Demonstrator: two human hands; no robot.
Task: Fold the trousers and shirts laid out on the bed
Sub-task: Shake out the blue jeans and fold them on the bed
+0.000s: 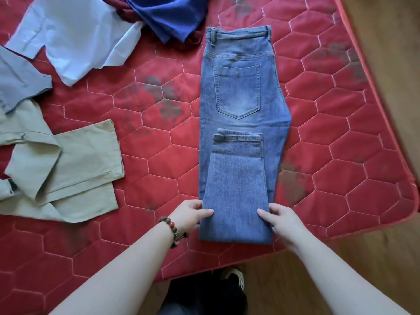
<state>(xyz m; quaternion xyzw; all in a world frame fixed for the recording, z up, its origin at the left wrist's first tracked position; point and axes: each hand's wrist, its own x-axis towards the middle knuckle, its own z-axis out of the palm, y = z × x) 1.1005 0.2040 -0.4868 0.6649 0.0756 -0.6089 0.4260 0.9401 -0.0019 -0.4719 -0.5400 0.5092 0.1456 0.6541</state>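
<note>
A person stands at the near edge of a red quilted mattress [141, 137], both bare forearms reaching over a pair of blue jeans [241, 92] that lie lengthwise near the mattress's right edge, waistband toward the far edge and a back pocket facing up; the legs are doubled back over the seat, their hems resting just below the pocket, and the folded end sits close to the near edge. The left hand [193, 214], a beaded bracelet [176, 231] on its wrist, grips the left side of that folded end, thumb lying on top of the denim and fingers curled around the edge; the right hand [280, 218] holds the right side the same way, thumb on top, fingers tucked at the cloth's edge. Well apart from the jeans, along the mattress's left edge, lie loosely spread khaki trousers [68, 169], with a grey garment [20, 78] just beyond them and a pale blue shirt [75, 37] toward the far left corner. At the far edge, a royal blue cloth [170, 17] overlaps a maroon one [118, 5], both touching the pale shirt. Wooden floor [386, 64] shows past the mattress's right edge, and a dark shoe [234, 280] stands on it below the near edge
</note>
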